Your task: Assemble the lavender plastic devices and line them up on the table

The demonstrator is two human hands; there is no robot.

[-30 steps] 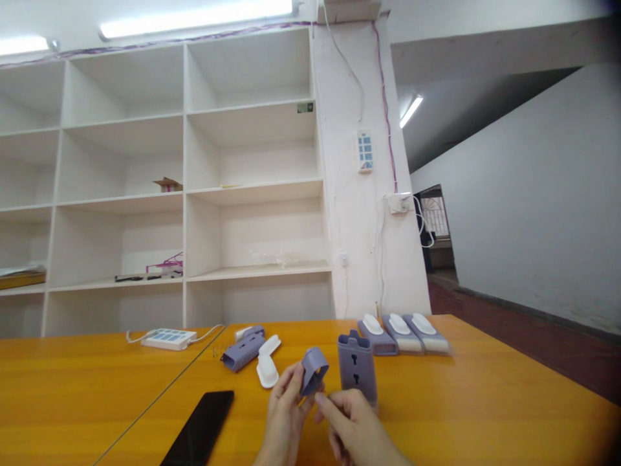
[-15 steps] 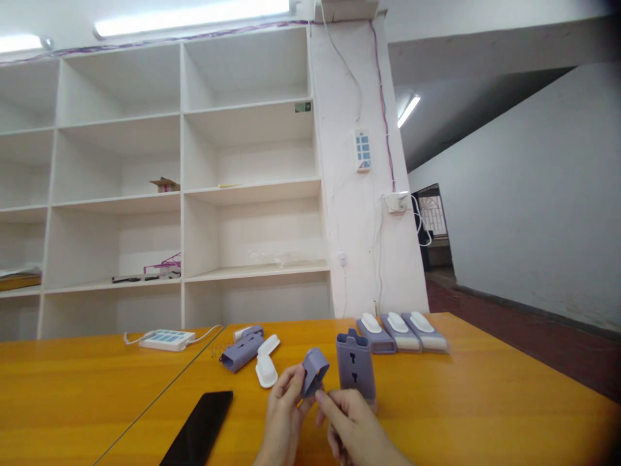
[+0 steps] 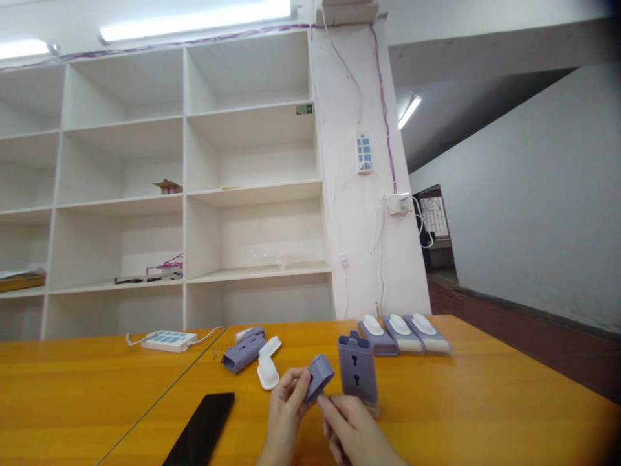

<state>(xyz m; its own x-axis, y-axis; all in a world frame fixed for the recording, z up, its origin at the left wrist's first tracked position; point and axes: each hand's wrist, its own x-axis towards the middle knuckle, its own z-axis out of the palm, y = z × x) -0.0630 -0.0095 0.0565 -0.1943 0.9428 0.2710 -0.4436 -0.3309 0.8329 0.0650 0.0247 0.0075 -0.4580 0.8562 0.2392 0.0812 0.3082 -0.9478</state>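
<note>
My left hand [image 3: 286,408] is closed on a hollow purple plastic housing [image 3: 320,378], gripping its left side and holding it tilted above the table. The fingers of my right hand [image 3: 352,424] are pinched together at the housing's lower edge; whatever is between them is too small or hidden to make out. Just right of the held piece, a taller purple case [image 3: 358,369] with two dark T-shaped slots stands upright. Beyond my left hand lie white plastic covers [image 3: 268,370] and another purple housing [image 3: 243,353].
On the orange table [image 3: 466,408], several small springs [image 3: 220,351] lie at the back. A black phone-like slab [image 3: 201,427] is at front left, and a white power strip [image 3: 168,341] behind it. Three purple-and-white units [image 3: 400,336] line the back right. White shelves [image 3: 257,275] stand behind.
The purple housing has turned a little in my left hand and shifted slightly right. My right fingers stay at its lower edge. The whole view has moved slightly.
</note>
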